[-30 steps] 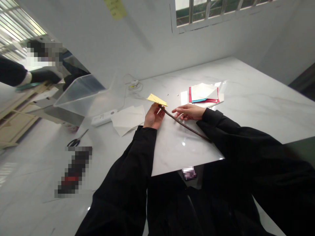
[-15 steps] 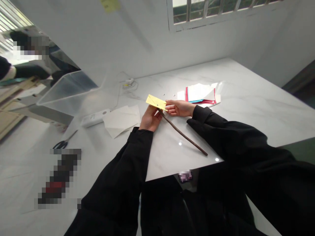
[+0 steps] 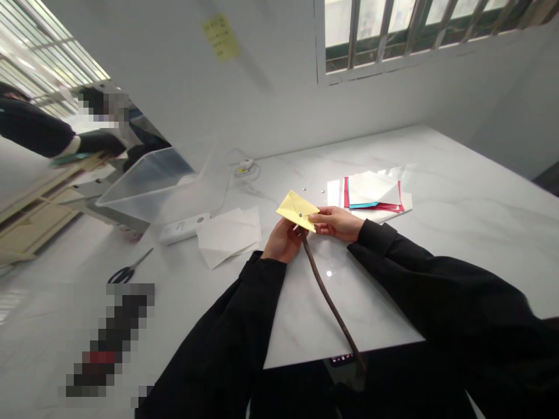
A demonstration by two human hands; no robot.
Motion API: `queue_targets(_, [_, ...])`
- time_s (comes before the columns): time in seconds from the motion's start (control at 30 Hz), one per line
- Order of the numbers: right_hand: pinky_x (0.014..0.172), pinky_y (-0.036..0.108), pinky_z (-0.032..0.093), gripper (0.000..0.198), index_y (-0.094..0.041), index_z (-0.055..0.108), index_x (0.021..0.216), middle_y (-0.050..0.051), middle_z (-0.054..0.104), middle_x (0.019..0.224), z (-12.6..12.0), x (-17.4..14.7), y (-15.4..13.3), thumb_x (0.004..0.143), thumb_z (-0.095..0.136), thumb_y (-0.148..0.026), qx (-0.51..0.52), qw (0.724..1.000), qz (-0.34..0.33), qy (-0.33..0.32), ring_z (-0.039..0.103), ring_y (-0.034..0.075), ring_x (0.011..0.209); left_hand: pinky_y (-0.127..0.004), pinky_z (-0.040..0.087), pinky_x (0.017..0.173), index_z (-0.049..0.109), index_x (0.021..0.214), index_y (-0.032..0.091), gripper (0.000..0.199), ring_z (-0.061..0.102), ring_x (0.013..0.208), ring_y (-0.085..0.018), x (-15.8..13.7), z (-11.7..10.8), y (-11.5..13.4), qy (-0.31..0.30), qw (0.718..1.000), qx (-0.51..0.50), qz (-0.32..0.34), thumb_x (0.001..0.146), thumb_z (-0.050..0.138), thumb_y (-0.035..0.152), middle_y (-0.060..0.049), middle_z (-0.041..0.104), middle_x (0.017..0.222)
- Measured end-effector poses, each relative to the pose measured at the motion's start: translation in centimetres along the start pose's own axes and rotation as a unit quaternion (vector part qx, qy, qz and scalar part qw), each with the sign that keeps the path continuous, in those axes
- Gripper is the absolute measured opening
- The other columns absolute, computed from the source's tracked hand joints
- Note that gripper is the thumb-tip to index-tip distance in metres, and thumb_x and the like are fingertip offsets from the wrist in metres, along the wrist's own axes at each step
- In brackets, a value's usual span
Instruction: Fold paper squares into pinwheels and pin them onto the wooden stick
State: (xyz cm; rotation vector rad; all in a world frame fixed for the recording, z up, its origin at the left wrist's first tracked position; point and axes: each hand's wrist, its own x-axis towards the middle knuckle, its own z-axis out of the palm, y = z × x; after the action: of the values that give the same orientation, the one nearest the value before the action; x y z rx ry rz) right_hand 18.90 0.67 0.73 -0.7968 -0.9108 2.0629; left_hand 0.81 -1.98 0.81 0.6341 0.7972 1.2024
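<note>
A yellow paper envelope (image 3: 293, 205) with a pointed flap and a small silvery dot at the flap's tip is held up over the white table. From beneath, my left hand (image 3: 285, 240) is closed around its lower left side, with the fingertips partly hidden. My right hand (image 3: 337, 222) pinches the envelope's right corner, thumb on the front. A thin brown stick (image 3: 325, 286) runs from under the envelope, by my left fingers, down past the table's front edge. Whether the stick is fixed to the paper cannot be made out.
White paper sheets (image 3: 229, 235) and a white power strip (image 3: 183, 230) lie left. Scissors (image 3: 126, 272) are nearer me. Red, blue and white papers (image 3: 373, 189) are stacked right, near two tiny beads. A clear plastic bin (image 3: 144, 183) stands back left, with another person's sleeve (image 3: 37, 125) beyond.
The envelope has turned so its front faces me more, and my right thumb now lies on it. The stick's lower end has swung toward me over the table edge. The view has shifted.
</note>
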Motion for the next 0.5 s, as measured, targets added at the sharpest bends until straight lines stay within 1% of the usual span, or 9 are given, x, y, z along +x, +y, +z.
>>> queue_targets(0.13, [0.064, 0.015, 0.058, 0.018, -0.013, 0.077, 0.105, 0.004, 0.076, 0.089, -0.1, -0.1, 0.2, 0.088, 0.076, -0.007, 0.004, 1.0, 0.001, 0.0, 0.066, 0.007, 0.066, -0.025, 0.056, 0.074, 0.074, 0.101, 0.017, 0.034, 0.067, 0.083, -0.014, -0.2, -0.2, 0.0, 0.0, 1.0, 0.006, -0.002, 0.074, 0.088, 0.032, -0.004, 0.075, 0.1])
queue_targets(0.27, [0.067, 0.016, 0.058, 0.021, -0.014, 0.077, 0.106, 0.006, 0.077, 0.095, -0.4, 0.2, 0.7, 0.085, 0.08, -0.011, 0.0, 1.0, 0.0, -0.003, 0.068, 0.009, 0.072, -0.027, 0.056, 0.077, 0.074, 0.102, 0.017, 0.034, 0.069, 0.087, -0.016, -0.2, -0.4, 0.0, 0.01, 1.0, 0.013, 0.0, 0.074, 0.088, 0.031, -0.006, 0.076, 0.105])
queue_targets(0.4, [0.068, 0.017, 0.057, 0.023, -0.014, 0.077, 0.103, 0.007, 0.076, 0.094, -0.6, 0.6, 1.1, 0.081, 0.085, -0.016, -0.006, 1.0, -0.003, -0.002, 0.068, 0.01, 0.074, -0.03, 0.057, 0.08, 0.075, 0.104, 0.016, 0.038, 0.071, 0.095, -0.021, -0.2, -0.5, 0.0, 0.009, 0.999, 0.034, 0.002, 0.073, 0.088, 0.033, -0.008, 0.077, 0.108])
queue_targets(0.5, [0.068, 0.019, 0.057, 0.028, -0.014, 0.077, 0.102, 0.007, 0.076, 0.094, -0.7, 0.6, 1.1, 0.077, 0.089, -0.021, -0.003, 1.0, -0.015, -0.007, 0.067, 0.011, 0.075, -0.033, 0.058, 0.085, 0.076, 0.104, 0.015, 0.042, 0.073, 0.101, -0.025, -0.1, -0.5, 0.1, -0.005, 0.998, 0.061, 0.02, 0.071, 0.09, 0.037, -0.01, 0.078, 0.11])
